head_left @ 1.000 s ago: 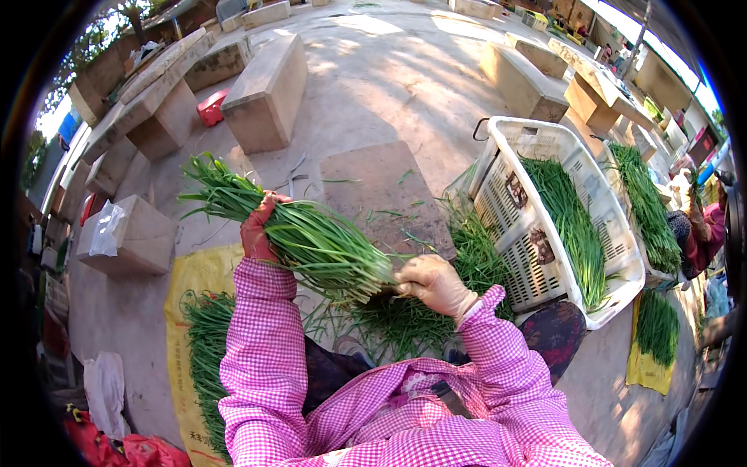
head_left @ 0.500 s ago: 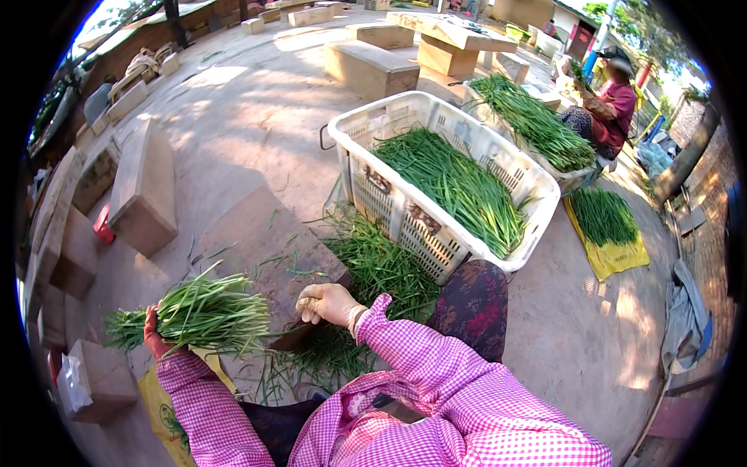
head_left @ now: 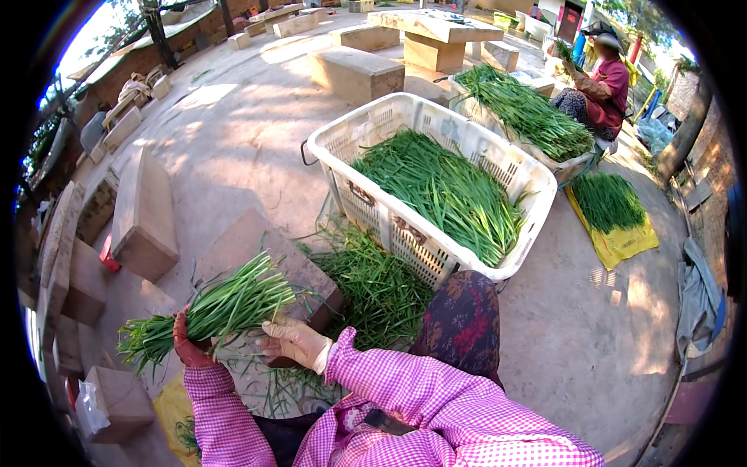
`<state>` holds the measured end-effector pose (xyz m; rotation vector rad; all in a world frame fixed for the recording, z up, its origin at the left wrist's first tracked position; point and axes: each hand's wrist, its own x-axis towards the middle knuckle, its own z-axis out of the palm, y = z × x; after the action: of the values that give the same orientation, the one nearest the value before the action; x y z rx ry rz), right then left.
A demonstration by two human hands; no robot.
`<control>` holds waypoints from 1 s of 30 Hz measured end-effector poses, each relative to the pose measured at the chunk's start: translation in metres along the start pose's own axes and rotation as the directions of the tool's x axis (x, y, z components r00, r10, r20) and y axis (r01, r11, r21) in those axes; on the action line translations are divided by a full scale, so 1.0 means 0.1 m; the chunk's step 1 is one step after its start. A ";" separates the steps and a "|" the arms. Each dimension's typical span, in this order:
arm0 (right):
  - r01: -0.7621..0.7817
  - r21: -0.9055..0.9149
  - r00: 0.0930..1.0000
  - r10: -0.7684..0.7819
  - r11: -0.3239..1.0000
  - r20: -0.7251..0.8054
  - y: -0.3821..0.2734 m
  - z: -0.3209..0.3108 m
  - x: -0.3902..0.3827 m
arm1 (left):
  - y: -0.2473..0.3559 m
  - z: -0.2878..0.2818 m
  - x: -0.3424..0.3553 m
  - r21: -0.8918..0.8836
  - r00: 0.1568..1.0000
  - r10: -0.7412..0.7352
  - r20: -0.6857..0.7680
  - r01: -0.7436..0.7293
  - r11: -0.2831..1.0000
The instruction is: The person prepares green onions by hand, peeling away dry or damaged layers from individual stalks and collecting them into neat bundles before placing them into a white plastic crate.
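Observation:
A bunch of long green chives (head_left: 245, 300) lies across my left hand (head_left: 191, 340), whose fingers are wrapped round it from below. Its pale stem ends point up and right; the leafy end hangs at the left. My right hand (head_left: 294, 343), in a pale thin glove, is just below the stem ends. Its fingers are extended and slightly apart, with nothing visible in them; whether they touch the stems I cannot tell. Under the hands stands a low stone block (head_left: 311, 284). Loose chive leaves (head_left: 373, 292) are heaped beside it.
A white plastic crate (head_left: 366, 204) holding chives stands ahead of my right knee. Beyond it is a second heaped crate (head_left: 562, 165), with a seated person (head_left: 607, 86) behind. More chives lie on a yellow sack (head_left: 615, 241). Stone benches (head_left: 145, 214) stand left and far.
The bunch has moved right and tilted, its stem ends now higher. My right hand has moved left and down toward the bunch, and its curled fingers have opened out.

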<state>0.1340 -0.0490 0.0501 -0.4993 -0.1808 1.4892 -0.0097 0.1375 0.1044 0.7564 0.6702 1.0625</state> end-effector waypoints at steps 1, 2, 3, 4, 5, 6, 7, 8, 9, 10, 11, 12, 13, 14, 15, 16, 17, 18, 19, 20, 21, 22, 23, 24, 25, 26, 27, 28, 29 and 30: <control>0.005 -0.003 1.000 -0.005 1.000 -0.029 -0.02 -0.05 0.03 | 0.03 0.03 -0.01 0.064 0.992 0.066 0.103 -0.073 0.995; 0.006 -0.007 0.999 -0.007 1.000 -0.054 -0.04 -0.07 0.06 | 0.05 0.07 -0.01 0.060 0.991 0.086 0.105 -0.093 0.994; 0.057 -0.047 0.996 -0.060 0.997 -0.062 -0.09 0.04 -0.02 | 0.08 0.07 -0.02 0.060 0.990 0.109 0.092 -0.114 0.992; 0.042 -0.065 0.998 -0.045 0.997 -0.048 -0.11 -0.02 0.00 | 0.10 0.08 -0.02 0.062 0.988 0.132 0.077 -0.137 0.989; 0.053 -0.076 0.998 -0.056 0.996 -0.039 -0.17 -0.04 -0.03 | 0.03 0.10 0.06 0.017 0.988 0.149 0.027 -0.149 0.989; 0.089 -0.147 0.986 -0.107 0.985 -0.124 -0.23 0.19 -0.13 | 0.02 0.03 0.16 -0.011 0.981 0.187 -0.045 -0.188 0.982; 0.025 -0.353 0.998 -0.042 0.935 -0.040 -0.28 0.15 -0.17 | 0.03 -0.06 0.25 -0.068 0.985 0.160 -0.069 -0.165 0.984; -0.025 -0.418 0.999 0.031 0.908 0.008 -0.37 0.25 -0.25 | 0.06 -0.17 0.33 -0.136 0.987 0.135 -0.087 -0.146 0.980; -0.001 -0.445 0.989 0.067 0.896 0.134 -0.39 0.17 -0.27 | 0.08 -0.20 0.38 -0.143 0.984 0.152 -0.094 -0.164 0.976; 0.016 -0.459 0.975 0.089 0.888 0.206 -0.47 0.19 -0.37 | 0.09 -0.23 0.40 -0.155 0.981 0.168 -0.101 -0.182 0.971; 0.091 -0.449 0.942 0.069 0.889 0.327 -0.52 0.16 -0.43 | 0.13 -0.30 0.42 -0.230 0.977 0.150 -0.151 -0.182 0.956; 0.118 -0.368 0.919 0.039 0.922 0.393 -0.60 0.17 -0.52 | 0.14 -0.33 0.43 -0.311 0.974 0.119 -0.190 -0.175 0.934; 0.163 -0.266 0.885 -0.022 0.950 0.464 -0.68 0.09 -0.58 | 0.17 -0.19 0.35 -0.317 0.960 0.073 -0.272 -0.161 0.935; 0.205 -0.207 0.863 -0.077 0.956 0.500 -0.75 -0.01 -0.60 | 0.22 -0.21 0.35 -0.346 0.954 0.056 -0.294 -0.160 0.924; 0.193 -0.358 0.950 -0.083 0.913 0.301 -0.85 -0.11 -0.65 | 0.23 -0.22 0.38 -0.375 0.951 0.030 -0.309 -0.151 0.915; 0.150 -0.498 0.989 -0.121 0.854 0.091 -0.90 -0.17 -0.66 | 0.24 -0.23 0.40 -0.405 0.948 0.005 -0.319 -0.141 0.904; 0.171 -0.835 0.953 -0.303 0.523 0.005 -0.89 -0.26 -0.59 | 0.19 -0.36 0.53 -0.404 0.955 0.018 -0.295 -0.142 0.904; 0.061 -0.993 0.869 -0.495 0.098 0.004 -0.86 -0.38 -0.54 | 0.15 -0.56 0.66 -0.366 0.947 0.071 -0.313 -0.190 0.911; 0.126 -0.986 0.862 -0.504 0.106 0.056 -0.82 -0.39 -0.48 | 0.11 -0.78 0.80 -0.330 0.939 0.120 -0.322 -0.230 0.915; 0.179 -0.951 0.909 -0.411 0.251 0.063 -0.81 -0.18 -0.42 | 0.03 -0.88 0.91 -0.311 0.936 0.151 -0.319 -0.254 0.916; 0.147 -0.772 0.964 -0.265 0.619 -0.029 -0.75 0.02 -0.41 | -0.04 -0.77 0.85 -0.396 0.974 0.037 -0.225 -0.126 0.909; 0.038 -0.680 0.974 -0.180 0.733 -0.140 -0.67 0.09 -0.38 | -0.07 -0.56 0.72 -0.471 0.991 -0.087 -0.099 0.031 0.882; 0.046 -0.569 0.988 -0.120 0.821 -0.093 -0.52 0.05 -0.24 | -0.09 -0.47 0.63 -0.474 0.998 -0.056 0.008 0.053 0.879; 0.033 -0.482 0.992 -0.089 0.876 -0.093 -0.37 0.09 -0.14 | -0.10 -0.33 0.56 -0.453 0.998 -0.062 0.001 0.055 0.890; -0.002 -0.344 0.998 -0.021 0.939 -0.062 -0.29 0.21 -0.07 | -0.14 -0.40 0.60 -0.419 0.999 -0.045 0.029 0.053 0.907; -0.015 -0.291 0.995 -0.013 0.957 -0.097 -0.24 0.28 -0.04 | -0.14 -0.41 0.61 -0.391 0.999 -0.032 0.009 0.033 0.920; -0.018 -0.266 0.993 -0.015 0.964 -0.121 -0.20 0.32 -0.03 | -0.13 -0.42 0.62 -0.363 1.000 -0.019 -0.011 0.014 0.932; 0.017 -0.255 0.991 -0.049 0.967 -0.121 -0.19 0.33 -0.04 | -0.09 -0.37 0.59 -0.346 0.997 -0.017 -0.072 -0.010 0.938; 0.050 -0.218 0.998 -0.060 0.975 -0.037 -0.12 0.17 -0.02 | -0.08 -0.32 0.59 -0.345 0.997 0.000 -0.072 -0.025 0.938; 0.072 -0.184 0.997 -0.065 0.980 0.047 -0.16 0.14 -0.03 | -0.06 -0.33 0.61 -0.347 0.997 0.018 -0.080 -0.045 0.937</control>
<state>0.1428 -0.0496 0.0698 -0.6064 -0.3683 1.4229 -0.0124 0.1997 0.0735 0.4206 0.5148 1.2046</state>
